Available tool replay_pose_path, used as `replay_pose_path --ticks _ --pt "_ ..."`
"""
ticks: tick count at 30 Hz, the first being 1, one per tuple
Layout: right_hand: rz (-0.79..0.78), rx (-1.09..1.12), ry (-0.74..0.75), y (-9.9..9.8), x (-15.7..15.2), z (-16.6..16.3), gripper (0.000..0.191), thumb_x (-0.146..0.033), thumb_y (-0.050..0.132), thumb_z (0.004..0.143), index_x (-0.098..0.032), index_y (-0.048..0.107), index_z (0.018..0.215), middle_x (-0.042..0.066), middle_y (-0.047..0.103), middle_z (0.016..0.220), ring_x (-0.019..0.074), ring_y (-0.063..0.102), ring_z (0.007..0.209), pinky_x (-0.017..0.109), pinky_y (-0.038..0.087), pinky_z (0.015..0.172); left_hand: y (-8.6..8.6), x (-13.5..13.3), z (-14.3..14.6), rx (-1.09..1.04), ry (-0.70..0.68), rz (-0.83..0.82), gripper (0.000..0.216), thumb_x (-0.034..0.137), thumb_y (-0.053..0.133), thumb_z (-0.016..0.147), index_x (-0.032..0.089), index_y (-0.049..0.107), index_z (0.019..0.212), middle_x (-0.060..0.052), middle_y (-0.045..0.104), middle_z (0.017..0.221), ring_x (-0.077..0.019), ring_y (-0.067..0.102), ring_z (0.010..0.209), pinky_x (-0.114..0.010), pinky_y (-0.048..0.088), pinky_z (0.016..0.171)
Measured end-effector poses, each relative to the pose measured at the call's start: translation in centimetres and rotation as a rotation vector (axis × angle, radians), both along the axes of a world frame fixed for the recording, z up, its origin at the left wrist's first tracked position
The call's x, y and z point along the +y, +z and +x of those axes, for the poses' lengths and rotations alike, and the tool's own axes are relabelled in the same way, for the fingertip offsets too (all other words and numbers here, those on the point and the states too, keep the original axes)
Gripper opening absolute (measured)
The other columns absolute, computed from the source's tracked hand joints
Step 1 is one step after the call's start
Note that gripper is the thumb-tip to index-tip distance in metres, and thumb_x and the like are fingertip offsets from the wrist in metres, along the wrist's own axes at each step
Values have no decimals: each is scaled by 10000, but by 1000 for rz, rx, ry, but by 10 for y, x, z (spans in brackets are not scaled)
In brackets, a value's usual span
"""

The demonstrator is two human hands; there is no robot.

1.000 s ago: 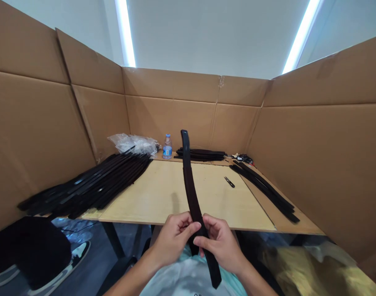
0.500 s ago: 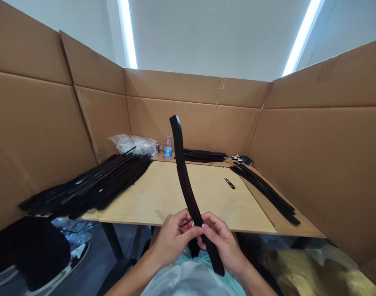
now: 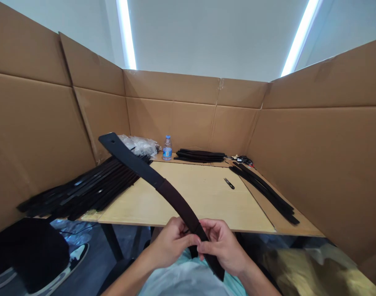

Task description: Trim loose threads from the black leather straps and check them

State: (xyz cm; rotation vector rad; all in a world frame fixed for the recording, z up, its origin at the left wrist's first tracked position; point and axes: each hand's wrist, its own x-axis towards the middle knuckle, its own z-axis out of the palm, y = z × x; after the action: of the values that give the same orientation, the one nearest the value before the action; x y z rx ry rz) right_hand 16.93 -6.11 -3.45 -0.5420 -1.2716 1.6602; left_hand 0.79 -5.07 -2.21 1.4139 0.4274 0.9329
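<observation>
A long, curved, flat black strip (image 3: pixel 138 166) rises from my lap and leans to the upper left; a small hole shows near its far end. Its middle stretch is covered by a dark brownish sleeve (image 3: pixel 179 202). My left hand (image 3: pixel 174 241) grips the strip's lower part from the left, thumb across its face. From the other side my right hand (image 3: pixel 220 246) pinches the same part, its thumb beside the left one. The fingertips behind the strip are partly hidden. The strip's lower end points down past my right hand.
Many black strips (image 3: pixel 83 191) lie piled at the left of the table (image 3: pixel 194 193). A plastic bag (image 3: pixel 141 144), a water bottle (image 3: pixel 167 149) and a strip stack (image 3: pixel 200 156) stand along the back. Thread snips (image 3: pixel 229 183) and more strips (image 3: pixel 264 191) lie right. Cardboard walls (image 3: pixel 323 148) surround the table.
The strip's upper end has swung left and the strip has turned, so its broad face and hole now show. Both hands still grip its lower part.
</observation>
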Motion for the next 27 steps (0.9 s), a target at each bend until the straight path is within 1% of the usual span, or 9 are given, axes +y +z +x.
replay_pose_path --ticks 3,5,10,14,18,20,23,24,27 --pt "6 -3 -46 -2 -2 -3 266 -219 848 639 -138 677 826 -20 625 700 78 552 545 194 532 487 -1 1 -2 48 102 43 157 277 720 778 127 691 810 -40 699 753 -140 622 671 -205 491 599" --pt "7 2 -94 -3 -6 -6 283 -240 839 657 -155 593 768 -31 611 698 95 579 559 216 545 481 -3 0 -1 56 141 45 151 278 689 802 130 673 825 -27 686 720 -126 621 610 -193 477 547" --pt "25 21 -123 -1 -12 -11 341 -352 740 792 -194 438 781 -6 671 691 80 592 488 171 445 456 -8 -1 4 37 182 35 321 392 616 839 149 556 638 38 517 485 -159 622 432 -222 459 431" --pt "-14 104 -140 -1 -12 -7 294 -396 708 818 -177 512 820 16 679 755 92 609 617 210 470 592 -3 -2 3 84 312 102 347 380 602 849 145 551 598 10 563 516 -159 636 487 -225 480 485" --pt "44 69 -134 -4 -8 -2 255 -320 769 769 -170 620 912 16 661 814 104 600 711 219 483 653 4 -4 -1 116 263 92 197 318 697 773 127 649 786 -26 654 687 -166 632 602 -249 514 573" --pt "57 45 -119 -4 -6 -1 342 -282 798 735 -189 636 1021 20 659 841 115 594 731 224 497 647 5 -4 -2 136 231 82 206 309 701 769 126 658 852 -33 663 722 -168 621 617 -257 512 586" --pt "36 5 -125 0 -5 -1 610 -233 868 620 -242 607 1171 5 644 850 128 588 720 222 520 591 4 -5 -3 185 214 106 220 345 629 827 126 651 834 -38 647 717 -165 604 609 -260 494 579" --pt "38 -26 -124 2 -5 -1 589 -228 877 598 -232 632 1134 3 636 839 126 580 695 218 523 565 4 -5 -3 216 225 126 242 361 610 839 127 642 785 -31 627 681 -158 590 586 -250 477 556" --pt "67 -114 -129 5 -7 -3 335 -269 860 616 -159 683 878 12 611 814 115 554 638 214 536 506 1 -4 -3 318 300 199 351 402 577 855 140 582 621 8 524 531 -124 507 499 -220 391 485"
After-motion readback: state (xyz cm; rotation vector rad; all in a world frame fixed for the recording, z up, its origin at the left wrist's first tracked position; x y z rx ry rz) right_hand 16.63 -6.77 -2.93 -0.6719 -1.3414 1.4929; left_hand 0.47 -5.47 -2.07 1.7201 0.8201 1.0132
